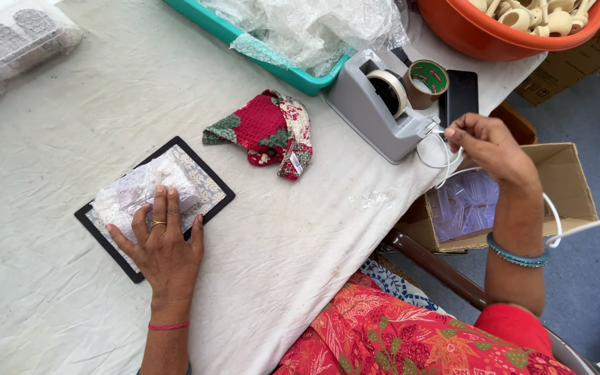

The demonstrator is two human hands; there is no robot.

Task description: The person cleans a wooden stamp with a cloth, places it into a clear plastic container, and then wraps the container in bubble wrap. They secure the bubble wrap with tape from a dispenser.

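Bubble-wrapped bundle lies on a black-framed tray, left of centre on the tabletop. My left hand lies flat and open on it, fingers spread, pinning wrap to tray. I judge the bundle light and soft outside, likely fragile inside; the film looks slippery, so press from above or hold by the tray's stiff edges.

My right hand is pinched shut on a strip of clear tape at the cutter end of the grey dispenser. The tape looks thin, sticky and prone to curl; hold it by the end only.

Beside the dispenser: a brown tape roll and a dark phone. A red patterned cloth lies between tray and dispenser.

Containers: teal tray holding loose bubble wrap; orange tub of cream-coloured cups; cardboard box off the edge, with clear plastic bags inside; clear boxes far left, contents unclear.
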